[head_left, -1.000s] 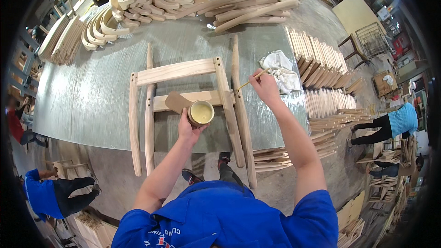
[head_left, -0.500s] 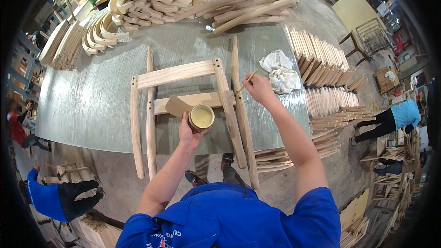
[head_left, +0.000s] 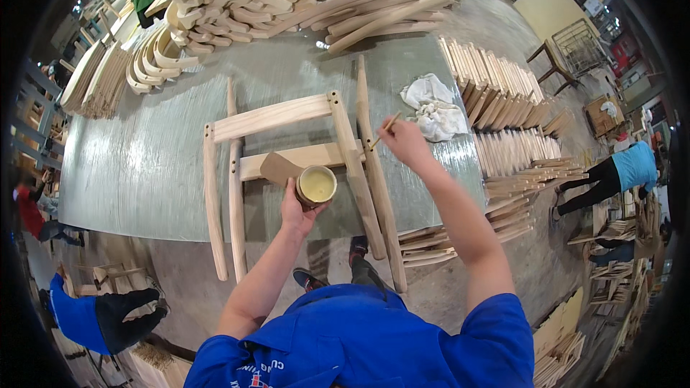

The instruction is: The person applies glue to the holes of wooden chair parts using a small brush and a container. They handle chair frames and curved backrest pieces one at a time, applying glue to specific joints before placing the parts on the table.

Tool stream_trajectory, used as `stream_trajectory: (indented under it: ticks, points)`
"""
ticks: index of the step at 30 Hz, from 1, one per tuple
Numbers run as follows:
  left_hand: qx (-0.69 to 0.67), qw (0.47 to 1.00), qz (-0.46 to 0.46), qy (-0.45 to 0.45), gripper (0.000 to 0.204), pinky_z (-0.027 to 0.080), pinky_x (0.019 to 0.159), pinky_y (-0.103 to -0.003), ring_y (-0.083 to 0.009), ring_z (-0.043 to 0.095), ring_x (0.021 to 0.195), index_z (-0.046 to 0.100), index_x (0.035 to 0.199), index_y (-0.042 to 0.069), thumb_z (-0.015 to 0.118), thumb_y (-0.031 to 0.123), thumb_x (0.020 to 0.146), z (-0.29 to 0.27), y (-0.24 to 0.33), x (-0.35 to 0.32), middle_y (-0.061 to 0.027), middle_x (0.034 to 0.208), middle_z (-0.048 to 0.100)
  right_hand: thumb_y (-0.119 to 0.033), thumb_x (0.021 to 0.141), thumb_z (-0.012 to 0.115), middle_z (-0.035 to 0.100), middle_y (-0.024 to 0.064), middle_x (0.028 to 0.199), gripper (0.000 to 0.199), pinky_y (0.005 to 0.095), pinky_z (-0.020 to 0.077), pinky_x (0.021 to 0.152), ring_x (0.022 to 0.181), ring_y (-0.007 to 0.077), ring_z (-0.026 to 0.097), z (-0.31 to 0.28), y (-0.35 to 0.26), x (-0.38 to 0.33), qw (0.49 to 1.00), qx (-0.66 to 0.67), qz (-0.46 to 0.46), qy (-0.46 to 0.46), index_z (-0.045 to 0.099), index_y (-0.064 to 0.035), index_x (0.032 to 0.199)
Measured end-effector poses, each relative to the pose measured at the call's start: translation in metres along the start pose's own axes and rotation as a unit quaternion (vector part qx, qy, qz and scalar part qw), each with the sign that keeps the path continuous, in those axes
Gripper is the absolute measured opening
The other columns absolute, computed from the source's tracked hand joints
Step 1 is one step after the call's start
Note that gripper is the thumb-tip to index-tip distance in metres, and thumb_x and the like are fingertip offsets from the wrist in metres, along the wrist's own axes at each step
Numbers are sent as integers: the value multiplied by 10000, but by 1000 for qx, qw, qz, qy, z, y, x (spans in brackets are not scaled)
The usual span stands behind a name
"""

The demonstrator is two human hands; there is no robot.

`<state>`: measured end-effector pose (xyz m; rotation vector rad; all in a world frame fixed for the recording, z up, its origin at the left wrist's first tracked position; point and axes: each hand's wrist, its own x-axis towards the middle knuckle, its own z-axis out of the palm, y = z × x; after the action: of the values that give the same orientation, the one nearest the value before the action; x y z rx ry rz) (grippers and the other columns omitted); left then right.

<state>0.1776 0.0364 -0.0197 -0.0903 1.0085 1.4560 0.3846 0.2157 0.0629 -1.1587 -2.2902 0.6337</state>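
My left hand (head_left: pixel 298 214) is closed around a small round jar (head_left: pixel 318 185) of pale yellow, glue-like liquid. A flat brown piece (head_left: pixel 279 168), like card or sandpaper, sticks out beside the jar, apparently in the same grip. Pinched in my right hand (head_left: pixel 407 144) is a thin stick (head_left: pixel 392 122); its lower end is at the right leg (head_left: pixel 379 194) of a pale wooden frame, near small dark holes. That frame's cross rail (head_left: pixel 309 158) passes behind the jar. A second wooden frame (head_left: pixel 273 116) with a slightly curved top rail overlaps it on the table.
The wrapped grey-green table (head_left: pixel 144 165) carries piles of curved wooden parts (head_left: pixel 223 0) and straight pieces (head_left: pixel 388 11) at the back. White cloths (head_left: pixel 435 109) lie on the right. Stacked slats (head_left: pixel 496 79) stand beyond the right edge. Several people are around the room.
My view has shifted slightly. The stick and my right hand have moved a little, staying at the frame's right leg. My left hand keeps hold of the jar.
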Motion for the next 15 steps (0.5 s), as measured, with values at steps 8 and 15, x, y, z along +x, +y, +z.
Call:
stream_trajectory:
  ticks: [8,15]
  points:
    - [4,1000,0,-8,526,463,918,-534,-322,530,1136,423,1295,74,295,469,973,2,2,-6,-139,1270,509,-319,842,596,617,175,707,298,447,469,645,710,371,598,0,-6,6,996,-69,32,-35,620,-31,771]
    - [46,997,-11,-63,482,460,928,-527,-320,513,1158,408,1300,73,297,414,979,24,8,1,-140,1299,477,-170,792,632,615,145,755,140,423,474,662,741,345,598,-21,9,-3,991,29,-85,-96,617,-31,793]
